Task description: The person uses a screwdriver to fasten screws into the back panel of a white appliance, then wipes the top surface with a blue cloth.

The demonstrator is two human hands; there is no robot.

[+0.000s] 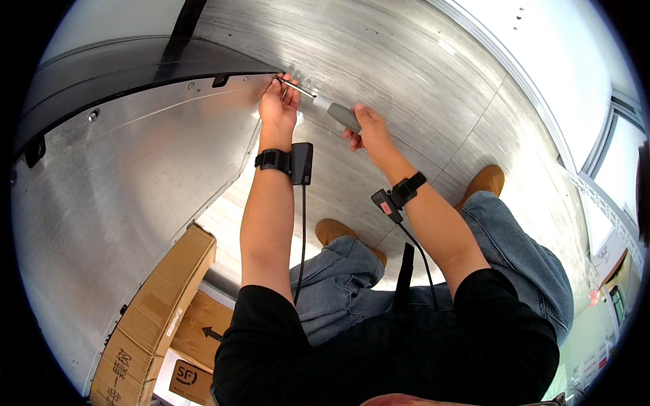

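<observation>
Grey wood-grain floor [406,81], curved metal panel [122,203] at left. Left hand [277,105] pinches the screwdriver [325,107] shaft against the panel's top edge; right hand [365,128] wraps its grey handle. Brown cardboard boxes [159,311] lean lower left, one bearing a black arrow, another a dark printed mark.

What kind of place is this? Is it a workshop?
Probably a workshop or repair area. A big bare metal panel stands by the person, whose right hand holds a grey-handled screwdriver to its edge while the left hand steadies the tip. Cardboard boxes sit on the pale floor.
</observation>
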